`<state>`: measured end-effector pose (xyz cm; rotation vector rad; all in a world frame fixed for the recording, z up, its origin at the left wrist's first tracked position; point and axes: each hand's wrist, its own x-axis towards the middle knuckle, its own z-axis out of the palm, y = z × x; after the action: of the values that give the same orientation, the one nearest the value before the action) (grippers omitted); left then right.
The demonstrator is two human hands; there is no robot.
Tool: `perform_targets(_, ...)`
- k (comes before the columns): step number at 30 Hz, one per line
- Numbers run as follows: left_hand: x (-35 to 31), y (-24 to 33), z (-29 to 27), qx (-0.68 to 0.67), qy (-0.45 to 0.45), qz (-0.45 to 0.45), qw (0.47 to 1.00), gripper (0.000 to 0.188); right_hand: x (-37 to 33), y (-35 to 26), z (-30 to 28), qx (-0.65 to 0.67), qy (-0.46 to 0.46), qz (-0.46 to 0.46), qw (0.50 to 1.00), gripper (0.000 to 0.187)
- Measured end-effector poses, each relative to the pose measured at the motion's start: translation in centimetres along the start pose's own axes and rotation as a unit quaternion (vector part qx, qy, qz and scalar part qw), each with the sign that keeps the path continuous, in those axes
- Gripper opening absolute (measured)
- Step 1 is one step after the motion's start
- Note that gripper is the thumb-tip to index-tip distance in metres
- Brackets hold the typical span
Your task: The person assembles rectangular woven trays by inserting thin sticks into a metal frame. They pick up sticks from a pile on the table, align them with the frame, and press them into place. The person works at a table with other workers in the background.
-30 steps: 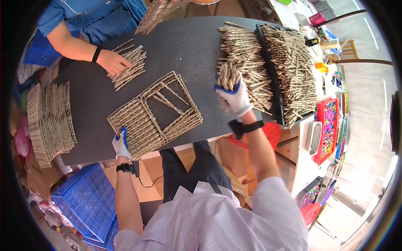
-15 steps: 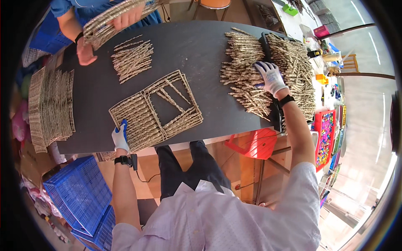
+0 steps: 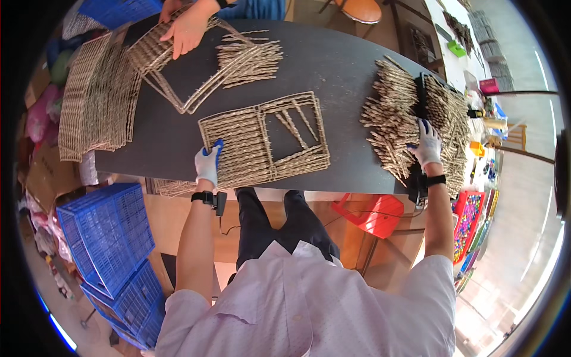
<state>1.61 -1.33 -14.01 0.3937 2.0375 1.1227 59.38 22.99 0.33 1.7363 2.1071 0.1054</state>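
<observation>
Straw sticks (image 3: 397, 128), right hand (image 3: 428, 144) now farther right

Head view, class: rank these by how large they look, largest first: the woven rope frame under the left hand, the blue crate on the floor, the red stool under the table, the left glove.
1. Blue crate, though it may gain from lying nearer the camera.
2. Woven rope frame, close to the crate, so unsure.
3. Red stool.
4. Left glove.
</observation>
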Motion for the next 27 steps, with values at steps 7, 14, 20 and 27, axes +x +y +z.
perform_targets(7, -0.4, 0.1, 0.4, 0.017, 0.002, 0.028, 0.999, 0.025, -2.0, -7.9, -1.3, 0.137, 0.265, -0.063, 0.952, 0.052)
perform_targets(14, -1.1, 0.2, 0.6, 0.021, 0.023, 0.076, 0.997, 0.024, 0.3, -29.2, -4.3, 0.239, 0.029, -0.181, 0.954, 0.079)
perform_targets(20, -1.6, -0.3, 0.9, 0.028, 0.020, 0.057, 0.998, 0.020, 0.2, -35.5, -3.3, 0.140, -0.054, -0.119, 0.981, 0.083)
perform_targets(27, -3.5, -0.1, 1.0, -0.034, 0.062, 0.134, 0.988, 0.028, 0.6, -33.6, -1.3, 0.266, -0.057, -0.139, 0.952, 0.068)
